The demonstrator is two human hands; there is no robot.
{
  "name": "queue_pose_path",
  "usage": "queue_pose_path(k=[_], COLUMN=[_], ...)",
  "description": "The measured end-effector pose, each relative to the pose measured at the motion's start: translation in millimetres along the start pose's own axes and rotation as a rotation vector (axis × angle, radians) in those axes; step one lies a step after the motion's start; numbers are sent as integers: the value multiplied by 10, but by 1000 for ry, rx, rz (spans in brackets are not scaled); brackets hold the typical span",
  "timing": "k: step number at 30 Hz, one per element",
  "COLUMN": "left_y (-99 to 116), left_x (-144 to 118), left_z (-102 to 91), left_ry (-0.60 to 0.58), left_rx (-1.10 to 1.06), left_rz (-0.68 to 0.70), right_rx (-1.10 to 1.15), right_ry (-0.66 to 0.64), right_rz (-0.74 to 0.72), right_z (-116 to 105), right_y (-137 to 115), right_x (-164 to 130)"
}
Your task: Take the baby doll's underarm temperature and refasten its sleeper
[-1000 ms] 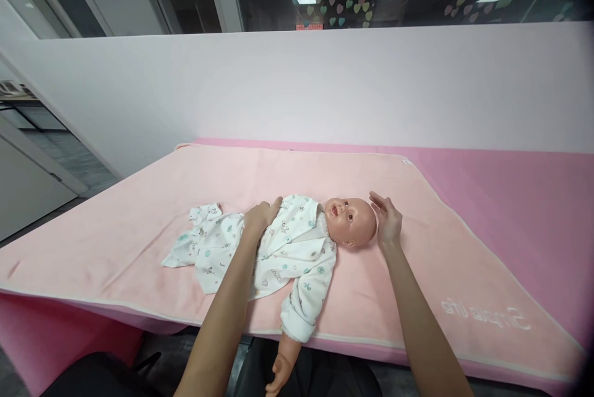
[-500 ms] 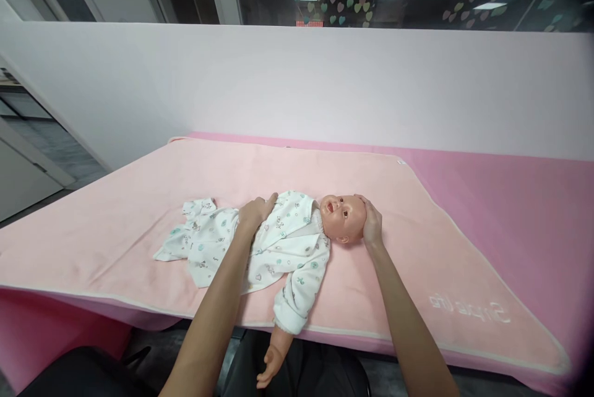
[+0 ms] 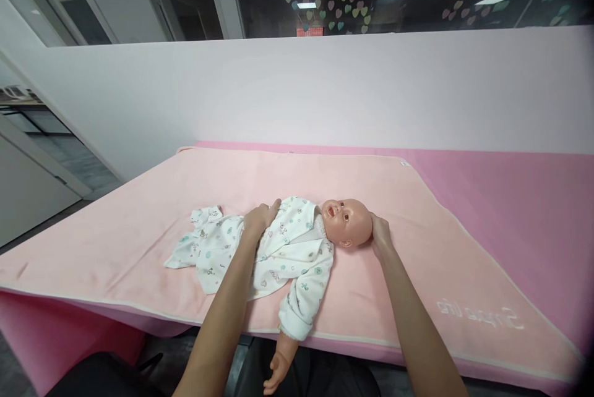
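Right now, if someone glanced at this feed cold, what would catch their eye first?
A baby doll in a white printed romper lies on its back on a pale pink blanket in the middle of the view. The left hand rests flat on its chest and the right hand cups the back of its head. One bare doll arm hangs over the blanket's near edge.

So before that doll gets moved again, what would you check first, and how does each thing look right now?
1. Right hand against the doll's head: ok.
2. Left hand resting on the doll's chest, on the printed white outfit: ok.
3. Doll fully on the pink blanket: not ok, one doll arm hangs over the near edge.
4. Fingers under the head: cannot tell.
5. Outfit fastened: cannot tell.
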State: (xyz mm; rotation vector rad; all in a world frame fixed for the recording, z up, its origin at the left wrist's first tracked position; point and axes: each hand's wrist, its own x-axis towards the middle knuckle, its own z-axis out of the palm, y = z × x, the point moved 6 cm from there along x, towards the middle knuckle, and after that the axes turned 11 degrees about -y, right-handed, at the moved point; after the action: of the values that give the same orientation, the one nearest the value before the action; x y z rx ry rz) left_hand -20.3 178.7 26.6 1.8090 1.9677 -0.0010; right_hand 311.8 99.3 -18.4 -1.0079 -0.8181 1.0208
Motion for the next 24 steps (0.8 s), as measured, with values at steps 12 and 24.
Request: queue_pose_path(k=[12,24], left_y=[-3,13], left_x=[-1,-32], left_z=[19,8], left_ry=[15,19], left_rx=[14,14], left_rz=[23,12], right_rx=[-361,38], right_ry=[-15,37], right_rz=[-330,-120], right_z=[288,252], right_y=[-345,-241], right_x=[-202,-138])
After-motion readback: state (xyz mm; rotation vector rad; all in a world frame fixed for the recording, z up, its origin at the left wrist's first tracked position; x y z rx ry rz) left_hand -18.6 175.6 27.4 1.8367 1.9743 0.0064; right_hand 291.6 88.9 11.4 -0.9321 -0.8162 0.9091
